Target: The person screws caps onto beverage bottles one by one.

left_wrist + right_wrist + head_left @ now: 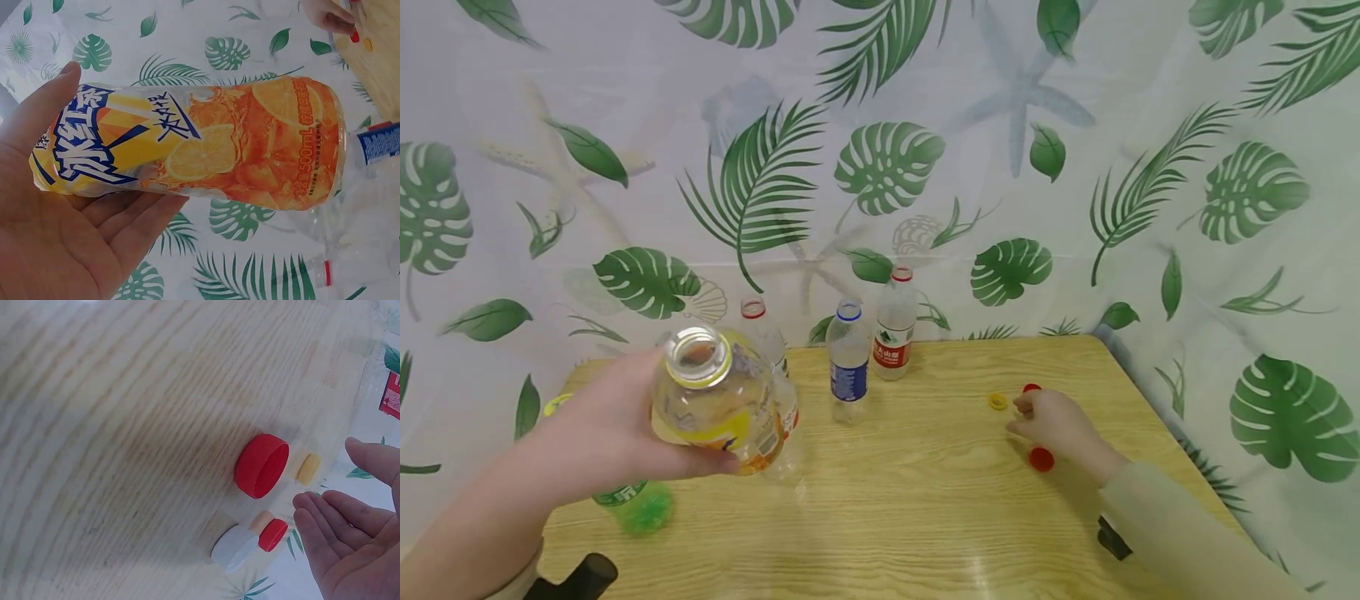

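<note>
My left hand (598,425) grips a clear plastic iced tea bottle (741,429) above the table's left side. Its mouth has no cap and a yellow ring circles the neck. In the left wrist view the bottle's orange and yellow label (219,144) faces the camera. My right hand (1063,429) hovers by the loose caps at the right, thumb apart from lightly bent fingers, holding nothing. Around it lie a large red cap (262,465), a yellow cap (308,469), a smaller red cap (273,535) and a white cap (234,549). The right hand hides the white one in the head view.
Uncapped bottles stand toward the back: one with a blue label (848,383), one with a red label (891,354), and a red-ringed bottle (767,333) partly behind the held one. A green bottle (643,507) is partly covered by my left arm. A leaf-patterned cloth (925,208) hangs behind the table (910,517).
</note>
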Demonstrator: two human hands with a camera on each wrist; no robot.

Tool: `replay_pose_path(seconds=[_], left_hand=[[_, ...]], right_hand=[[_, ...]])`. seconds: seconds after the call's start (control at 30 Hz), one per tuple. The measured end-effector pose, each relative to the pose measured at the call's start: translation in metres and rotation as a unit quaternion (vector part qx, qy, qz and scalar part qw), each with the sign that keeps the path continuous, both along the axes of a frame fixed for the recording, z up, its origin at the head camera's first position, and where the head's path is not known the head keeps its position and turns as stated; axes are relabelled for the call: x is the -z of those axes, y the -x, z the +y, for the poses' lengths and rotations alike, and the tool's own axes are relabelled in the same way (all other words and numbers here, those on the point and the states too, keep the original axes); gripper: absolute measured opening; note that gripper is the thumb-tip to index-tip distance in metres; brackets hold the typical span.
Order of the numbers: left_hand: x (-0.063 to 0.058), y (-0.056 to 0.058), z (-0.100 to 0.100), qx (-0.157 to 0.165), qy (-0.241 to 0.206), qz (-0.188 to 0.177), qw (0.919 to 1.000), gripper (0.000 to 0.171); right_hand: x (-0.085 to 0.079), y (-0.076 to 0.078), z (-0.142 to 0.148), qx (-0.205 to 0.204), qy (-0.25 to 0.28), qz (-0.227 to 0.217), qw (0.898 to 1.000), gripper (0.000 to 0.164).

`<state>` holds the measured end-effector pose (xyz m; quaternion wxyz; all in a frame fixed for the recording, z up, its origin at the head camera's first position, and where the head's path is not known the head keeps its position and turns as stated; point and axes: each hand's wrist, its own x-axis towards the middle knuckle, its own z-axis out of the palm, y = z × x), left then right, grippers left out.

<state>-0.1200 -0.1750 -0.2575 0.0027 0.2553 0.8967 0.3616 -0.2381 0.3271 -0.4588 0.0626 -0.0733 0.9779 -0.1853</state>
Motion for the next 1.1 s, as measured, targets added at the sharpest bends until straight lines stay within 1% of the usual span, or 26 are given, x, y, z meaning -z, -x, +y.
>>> replay_pose_path(seconds=[0.1, 0.23, 0.33, 0.47, 0.53, 0.67, 0.8, 0.9, 0.97, 1.03, 1.1], left_hand=[[0.013, -0.001, 0.011, 0.032, -0.024, -0.016, 0.9991, 0.081], [0.028, -0.003, 0.024, 0.075, -0.054, -0.044, 0.9947, 0.074], [0.037, -0.004, 0.034, 0.099, -0.065, -0.063, 0.9910, 0.072], [0.050, -0.004, 0.047, 0.119, -0.080, -0.088, 0.9857, 0.070], [0.058, -0.003, 0.052, 0.124, -0.090, -0.108, 0.9823, 0.069], [0.073, -0.002, 0.061, 0.129, -0.100, -0.135, 0.9772, 0.070], [0.084, -0.002, 0.069, 0.132, -0.108, -0.156, 0.9729, 0.072], [0.092, 0.000, 0.074, 0.137, -0.123, -0.171, 0.9678, 0.074], [0.098, 0.002, 0.077, 0.143, -0.133, -0.174, 0.9651, 0.073], [0.103, 0.004, 0.080, 0.146, -0.135, -0.170, 0.9653, 0.072], [0.108, 0.005, 0.082, 0.144, -0.135, -0.170, 0.9655, 0.071]], right_hand=[[-0.001, 0.002, -0.002, -0.008, -0.012, 0.013, 1.000, 0.047], [-0.003, 0.005, -0.005, -0.003, -0.007, 0.005, 1.000, 0.050], [-0.006, 0.006, -0.007, 0.004, 0.004, -0.007, 1.000, 0.054], [-0.006, 0.007, -0.008, 0.006, 0.005, -0.012, 1.000, 0.054], [-0.005, 0.008, -0.009, 0.004, 0.004, -0.009, 1.000, 0.053], [-0.002, 0.010, -0.012, -0.003, -0.004, 0.002, 1.000, 0.049], [-0.001, 0.012, -0.015, -0.008, -0.016, 0.013, 1.000, 0.045], [0.001, 0.014, -0.017, -0.009, -0.021, 0.017, 1.000, 0.044], [0.001, 0.015, -0.018, -0.013, -0.024, 0.020, 0.999, 0.044], [0.001, 0.015, -0.019, -0.012, -0.025, 0.020, 0.999, 0.043], [0.002, 0.016, -0.020, -0.012, -0.029, 0.021, 0.999, 0.036]])
